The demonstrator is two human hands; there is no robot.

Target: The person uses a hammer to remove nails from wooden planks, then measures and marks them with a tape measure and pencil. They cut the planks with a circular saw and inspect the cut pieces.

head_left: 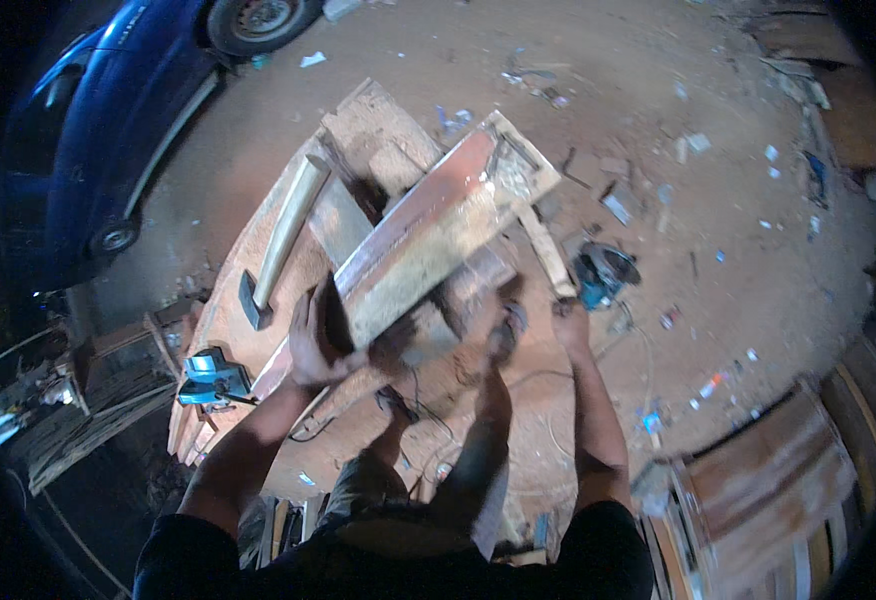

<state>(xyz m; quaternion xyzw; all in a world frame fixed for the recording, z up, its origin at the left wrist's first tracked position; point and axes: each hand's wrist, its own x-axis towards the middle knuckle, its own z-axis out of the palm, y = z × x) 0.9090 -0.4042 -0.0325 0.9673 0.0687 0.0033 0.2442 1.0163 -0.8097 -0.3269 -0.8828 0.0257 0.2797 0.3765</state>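
A thick wooden plank (408, 245), pale on one face and reddish on the other, lies slanted across a wooden work surface. My left hand (316, 340) grips its near end, with the fingers along the left side and the thumb stretched across the end. Closed around a pale wooden handle (546, 250) is my right hand (569, 322), to the right of the plank. The handle's far end meets the plank's far end, where a dark bar (518, 152) lies; I cannot make out the tool's head. An axe-like hammer (288, 230) with a long wooden handle rests left of the plank.
A blue power tool (216, 378) sits at the work surface's left corner, and another (606, 272) stands on the ground beyond my right hand. Cables (548, 375) trail over the dirt. A blue car (128, 110) stands at upper left; wooden panels (768, 480) lie lower right.
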